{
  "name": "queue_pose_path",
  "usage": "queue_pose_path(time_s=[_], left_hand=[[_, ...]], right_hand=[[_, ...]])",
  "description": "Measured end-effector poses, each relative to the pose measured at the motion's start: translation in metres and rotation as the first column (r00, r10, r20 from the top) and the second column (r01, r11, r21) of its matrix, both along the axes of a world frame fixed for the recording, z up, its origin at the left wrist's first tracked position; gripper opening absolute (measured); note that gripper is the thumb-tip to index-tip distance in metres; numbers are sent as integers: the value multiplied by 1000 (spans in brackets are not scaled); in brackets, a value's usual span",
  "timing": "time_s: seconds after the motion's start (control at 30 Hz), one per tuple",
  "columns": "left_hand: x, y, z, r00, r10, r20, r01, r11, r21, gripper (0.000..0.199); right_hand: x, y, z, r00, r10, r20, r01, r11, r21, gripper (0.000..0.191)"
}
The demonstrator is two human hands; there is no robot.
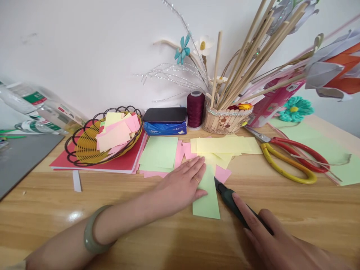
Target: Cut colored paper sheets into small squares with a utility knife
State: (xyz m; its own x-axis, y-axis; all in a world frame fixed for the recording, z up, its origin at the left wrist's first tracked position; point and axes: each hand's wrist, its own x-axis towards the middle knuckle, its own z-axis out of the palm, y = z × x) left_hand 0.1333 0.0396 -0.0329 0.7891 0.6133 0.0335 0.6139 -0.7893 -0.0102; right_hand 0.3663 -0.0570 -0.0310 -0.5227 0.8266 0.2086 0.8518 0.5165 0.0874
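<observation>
A green paper strip (pixel 206 204) lies on the wooden table, its upper end near yellow and pink papers. My left hand (pixel 182 183) rests flat on its left side, fingers stretched out, with a ring on one finger. In my right hand (pixel 267 232) is a dark utility knife (pixel 232 200), index finger along its top. The knife's blade tip is beside the strip's right edge. Yellow strips (pixel 225 145) are stacked just beyond, and green sheets (pixel 159 152) lie to the left over pink paper (pixel 180 153).
A yellow basket (pixel 84 146) of paper pieces sits on red paper (pixel 120 164) at left. Behind are a phone (pixel 165 114) on a blue packet, a maroon thread spool (pixel 196 108) and a stick-filled holder (pixel 222 122). Large scissors (pixel 292 178) lie at right.
</observation>
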Motion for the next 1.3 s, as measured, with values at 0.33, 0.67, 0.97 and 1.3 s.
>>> queue_pose_path(time_s=[0.33,0.67,0.97,1.3], left_hand=[[1,0,4,999,-1,-36,-1,999,-33,64],[0,1,7,1000,-6,-29,4,998,-62,63],[0,2,4,1000,-7,-8,7,998,-60,62],[0,3,15,998,30,58,-20,988,-155,60]], right_hand=[[5,0,-1,999,-16,-29,14,997,-76,85],[-1,5,5,999,-9,35,10,999,-37,88],[-10,17,22,998,61,6,-61,997,41,91],[16,13,12,983,-159,-94,150,984,-94,63]])
